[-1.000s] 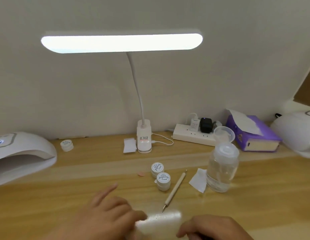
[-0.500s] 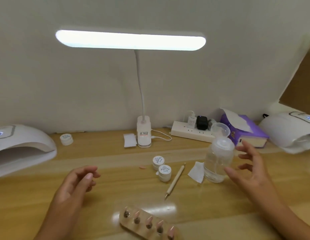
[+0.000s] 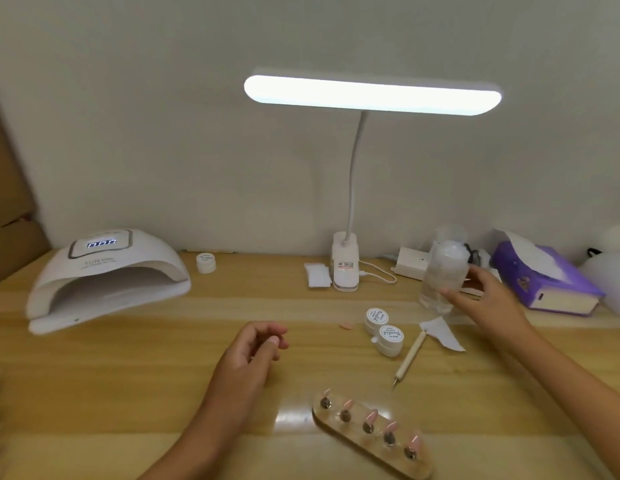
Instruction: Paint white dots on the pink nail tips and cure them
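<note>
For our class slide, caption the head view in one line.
Right hand grips the clear bottle; left hand empty beside pink nail tips on a stand.

A light wooden table carried a white curing lamp at far left, with a small jar just right of it. A desk lamp base, white pads, power strip and purple tissue box lined the far edge. Two white jars, a dotting tool and a paper scrap lay right of centre. Nearest sat a clear holder bearing five pink nail tips.
</note>
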{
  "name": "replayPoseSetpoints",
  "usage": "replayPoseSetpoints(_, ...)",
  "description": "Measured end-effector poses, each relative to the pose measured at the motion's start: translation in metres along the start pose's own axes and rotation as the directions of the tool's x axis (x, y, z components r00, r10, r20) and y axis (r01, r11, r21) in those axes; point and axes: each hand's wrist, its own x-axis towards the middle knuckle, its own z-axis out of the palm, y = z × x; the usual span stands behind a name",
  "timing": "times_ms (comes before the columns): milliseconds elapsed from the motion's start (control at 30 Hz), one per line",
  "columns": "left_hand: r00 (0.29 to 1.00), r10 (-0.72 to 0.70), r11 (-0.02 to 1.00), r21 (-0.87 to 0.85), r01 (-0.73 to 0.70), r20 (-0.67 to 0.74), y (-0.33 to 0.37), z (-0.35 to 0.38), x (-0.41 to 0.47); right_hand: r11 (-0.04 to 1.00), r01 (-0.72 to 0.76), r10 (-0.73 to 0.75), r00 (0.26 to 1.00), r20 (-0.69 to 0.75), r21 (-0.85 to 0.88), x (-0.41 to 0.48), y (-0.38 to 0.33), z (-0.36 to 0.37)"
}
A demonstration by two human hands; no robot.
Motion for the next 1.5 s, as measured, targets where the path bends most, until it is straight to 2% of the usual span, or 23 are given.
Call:
replayPoseSetpoints(67,1.000,0.012,1.000,-0.007,-0.012,0.010,-0.001,0.000,0.000,0.998,-0.046,0.045,0.999,0.019,0.048,0.003,-0.004,0.002)
replayPoseSetpoints(200,0.999,0.032,0.999,-0.003,-0.032,0.035,-0.005,0.000,0.000,0.984,0.007,0.013,0.994,-0.109,0.179,-0.021,0.004,0.000)
replayPoseSetpoints(267,0.998,0.034,0.999,0.013,-0.035,0.054,-0.005,0.001,0.001,0.985,0.066,-0.046,0.991,-0.128,0.158,-0.037,0.010,-0.006)
replayPoseSetpoints(467,0.992,0.048,0.993,0.100,-0.060,0.113,-0.001,0.002,-0.003,0.977,0.190,-0.187,0.981,-0.048,0.094,-0.070,-0.012,-0.007)
replayPoseSetpoints(533,0.989,0.069,0.984,0.151,-0.089,0.132,0.003,0.003,-0.008,0.962,0.272,-0.272,0.962,0.034,0.011,-0.076,-0.028,0.002)
replayPoseSetpoints(600,0.983,0.100,0.965,0.227,-0.133,0.152,0.006,0.004,-0.013,0.908,0.376,-0.348,0.922,0.166,-0.186,-0.078,-0.041,0.012)
replayPoseSetpoints(700,0.973,0.086,0.934,0.324,-0.153,0.212,0.008,0.006,-0.022,0.814,0.427,-0.309,0.893,0.328,-0.394,-0.076,-0.050,0.026)
replayPoseSetpoints(800,0.973,0.049,0.930,0.346,-0.127,0.225,0.008,0.008,-0.025,0.786,0.448,-0.312,0.882,0.352,-0.427,-0.075,-0.052,0.036)
replayPoseSetpoints(967,0.981,0.085,0.943,0.303,-0.135,0.173,0.022,0.017,-0.008,0.809,0.426,-0.287,0.888,0.360,-0.405,-0.069,-0.060,0.032)
replayPoseSetpoints(1033,0.979,0.107,0.955,0.255,-0.149,0.172,0.032,0.026,0.001,0.865,0.390,-0.278,0.896,0.346,-0.315,-0.066,-0.065,0.028)
replayPoseSetpoints(1133,0.970,0.149,0.963,0.196,-0.187,0.192,0.043,0.045,0.007,0.978,0.182,-0.205,0.936,0.287,0.106,-0.067,-0.080,0.026)
replayPoseSetpoints(1167,0.969,0.157,0.965,0.179,-0.191,0.189,0.045,0.051,0.007,0.964,0.092,-0.166,0.941,0.294,0.249,-0.068,-0.084,0.026)
replayPoseSetpoints(1233,0.970,0.159,0.970,0.156,-0.189,0.186,0.043,0.058,0.006,0.910,-0.030,-0.123,0.933,0.338,0.414,-0.072,-0.089,0.029)
replayPoseSetpoints(1400,0.920,0.309,0.867,0.326,-0.377,0.243,0.037,0.059,0.002,0.764,-0.249,-0.090,0.872,0.481,0.595,-0.083,-0.087,0.038)
replayPoseSetpoints(1500,0.915,0.349,0.846,0.351,-0.401,0.204,0.036,0.061,0.002,0.724,-0.301,-0.106,0.841,0.531,0.620,-0.084,-0.084,0.041)
